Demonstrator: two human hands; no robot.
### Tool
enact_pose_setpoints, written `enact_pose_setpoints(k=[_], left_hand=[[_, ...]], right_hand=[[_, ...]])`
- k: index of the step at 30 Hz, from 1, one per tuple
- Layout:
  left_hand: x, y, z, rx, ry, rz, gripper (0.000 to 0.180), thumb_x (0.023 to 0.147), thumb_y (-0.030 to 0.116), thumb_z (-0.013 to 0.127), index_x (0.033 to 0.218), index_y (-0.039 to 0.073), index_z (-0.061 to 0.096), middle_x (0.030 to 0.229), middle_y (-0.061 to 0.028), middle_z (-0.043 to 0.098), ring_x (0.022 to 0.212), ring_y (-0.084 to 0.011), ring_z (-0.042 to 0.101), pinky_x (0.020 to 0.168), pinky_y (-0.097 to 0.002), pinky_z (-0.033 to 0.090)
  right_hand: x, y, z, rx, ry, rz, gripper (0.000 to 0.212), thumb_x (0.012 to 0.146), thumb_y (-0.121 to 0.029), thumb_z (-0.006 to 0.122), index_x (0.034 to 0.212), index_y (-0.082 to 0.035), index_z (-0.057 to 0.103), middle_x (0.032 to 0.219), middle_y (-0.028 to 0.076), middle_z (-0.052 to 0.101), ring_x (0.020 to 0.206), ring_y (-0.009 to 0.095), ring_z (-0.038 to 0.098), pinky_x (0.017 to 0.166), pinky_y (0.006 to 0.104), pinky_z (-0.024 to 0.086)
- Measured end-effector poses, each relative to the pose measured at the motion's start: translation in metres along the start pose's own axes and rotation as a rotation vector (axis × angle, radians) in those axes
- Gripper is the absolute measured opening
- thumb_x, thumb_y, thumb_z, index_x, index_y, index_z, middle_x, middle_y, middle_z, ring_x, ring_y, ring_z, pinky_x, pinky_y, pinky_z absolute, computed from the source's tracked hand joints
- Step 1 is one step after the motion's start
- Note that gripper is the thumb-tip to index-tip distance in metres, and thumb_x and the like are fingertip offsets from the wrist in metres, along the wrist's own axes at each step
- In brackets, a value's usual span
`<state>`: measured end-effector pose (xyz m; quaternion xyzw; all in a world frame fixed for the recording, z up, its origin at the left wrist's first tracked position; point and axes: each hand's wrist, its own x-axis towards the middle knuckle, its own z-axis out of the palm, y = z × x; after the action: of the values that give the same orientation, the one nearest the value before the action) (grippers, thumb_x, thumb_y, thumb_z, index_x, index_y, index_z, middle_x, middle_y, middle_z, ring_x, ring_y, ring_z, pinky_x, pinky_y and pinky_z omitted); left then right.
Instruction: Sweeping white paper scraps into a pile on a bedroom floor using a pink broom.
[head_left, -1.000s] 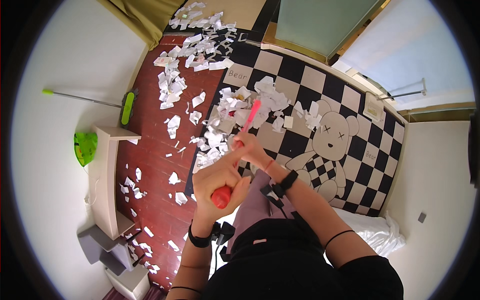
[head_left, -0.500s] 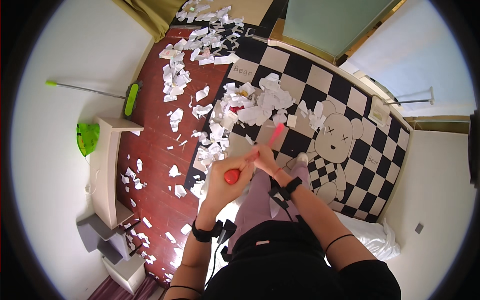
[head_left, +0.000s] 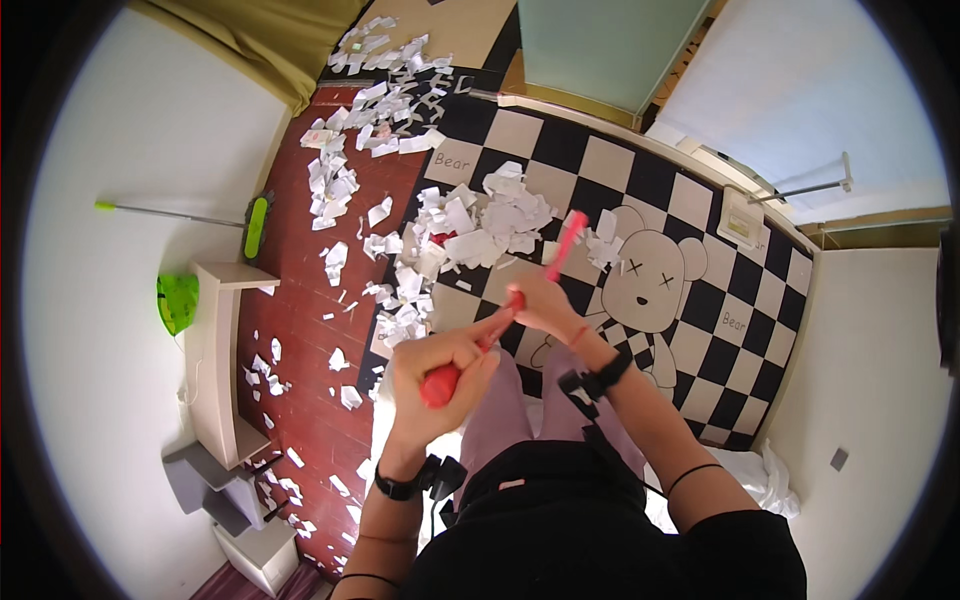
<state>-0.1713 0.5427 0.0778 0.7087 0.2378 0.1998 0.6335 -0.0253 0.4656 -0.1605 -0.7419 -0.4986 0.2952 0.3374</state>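
Both of my hands grip one red pole (head_left: 568, 242) that slants away in front of me. My left hand (head_left: 428, 365) is wrapped round its near end, where a thick rounded red tip shows. Farther along the shaft, my right hand (head_left: 541, 302) is closed around it. The far end of the pole reaches over the checkered mat (head_left: 555, 145), beside a heap of torn white paper (head_left: 510, 210). Some paper scraps (head_left: 603, 241) lie just right of that end. Whether the pole carries a head cannot be made out.
More scraps (head_left: 335, 185) litter the red wooden floor (head_left: 310, 290). Along the left wall are a beige shelf (head_left: 215, 340), a grey chair (head_left: 215, 490) and a green brush (head_left: 257, 227). At the right, a squarish white item with a pole (head_left: 740, 218) sits by the mat's edge.
The pole's far end has swung right, toward the scraps beside the heap. My left hand has shifted left and slightly nearer; my right hand has moved right. A foot seen before is hidden.
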Motion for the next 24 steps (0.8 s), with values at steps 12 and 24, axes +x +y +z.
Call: enact_pose_setpoints(k=[12, 24], left_hand=[[0.049, -0.15, 0.186, -0.215, -0.188, -0.291, 0.021, 0.093, 0.004, 0.057, 0.073, -0.002, 0.058, 0.073, -0.0029, 0.058, 0.08, -0.0102, 0.061, 0.108, -0.0393, 0.038], [0.064, -0.018, 0.149, 0.414, 0.112, -0.019, 0.02, 0.087, -0.001, 0.059, 0.069, -0.003, 0.053, 0.068, -0.0073, 0.059, 0.059, -0.0078, 0.049, 0.066, -0.0258, 0.045]], right_hand=[[-0.138, 0.178, -0.077, -0.217, 0.334, 0.356, 0.011, 0.073, -0.014, 0.069, 0.068, -0.006, 0.063, 0.069, 0.015, 0.061, 0.068, 0.035, 0.062, 0.06, 0.0433, 0.048], [0.011, 0.074, -0.051, 0.302, 0.175, -0.004, 0.029, 0.08, -0.028, 0.069, 0.069, -0.003, 0.058, 0.07, 0.014, 0.058, 0.071, 0.036, 0.059, 0.063, 0.0428, 0.045]])
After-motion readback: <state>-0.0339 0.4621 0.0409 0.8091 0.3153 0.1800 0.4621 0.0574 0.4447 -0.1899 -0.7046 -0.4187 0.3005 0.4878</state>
